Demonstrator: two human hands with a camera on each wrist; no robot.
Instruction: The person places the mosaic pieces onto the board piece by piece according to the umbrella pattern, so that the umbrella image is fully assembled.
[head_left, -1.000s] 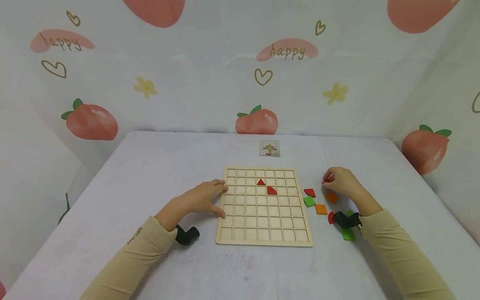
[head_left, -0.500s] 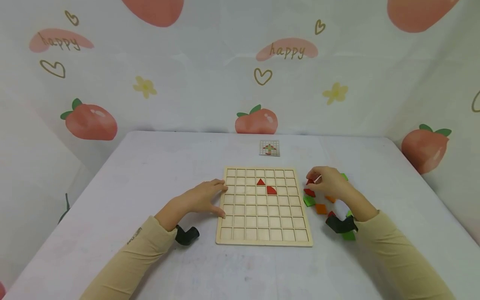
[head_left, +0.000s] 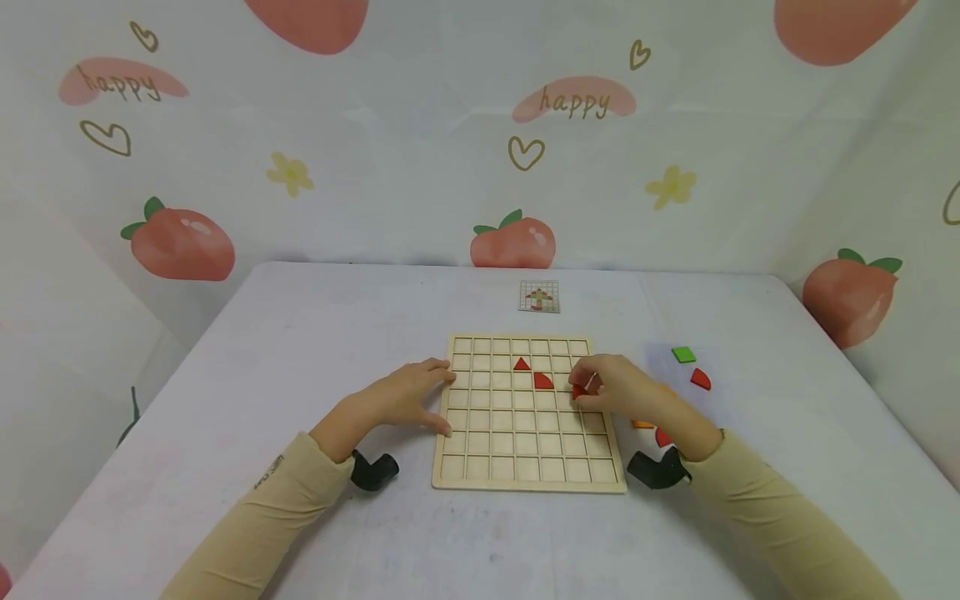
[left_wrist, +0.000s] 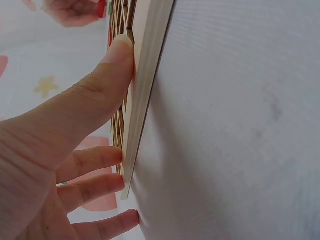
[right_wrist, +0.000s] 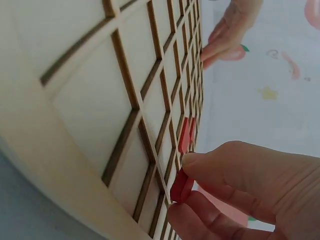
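Observation:
A wooden grid board (head_left: 527,487) lies on the table before me. Set in its cells are a red triangle tile (head_left: 522,365) and a red quarter-round tile (head_left: 543,381). Over the board's right side, my right hand (head_left: 626,392) pinches a red tile (right_wrist: 181,186) between thumb and fingers; its full shape is partly covered. In the right wrist view the held tile is close to the grid. My left hand (head_left: 401,396) rests along the board's left edge, fingers spread, with the thumb (left_wrist: 117,55) on the rim.
Right of the board lie loose tiles: a green one (head_left: 683,355), a red quarter-round one (head_left: 701,379), another red one (head_left: 663,437) and an orange one (head_left: 642,423). The right arm hides others. Behind the board is a small pattern card (head_left: 539,296).
My right hand has moved left from the loose tiles to above the board's right side, carrying the red tile. The left hand has stayed at the board's edge.

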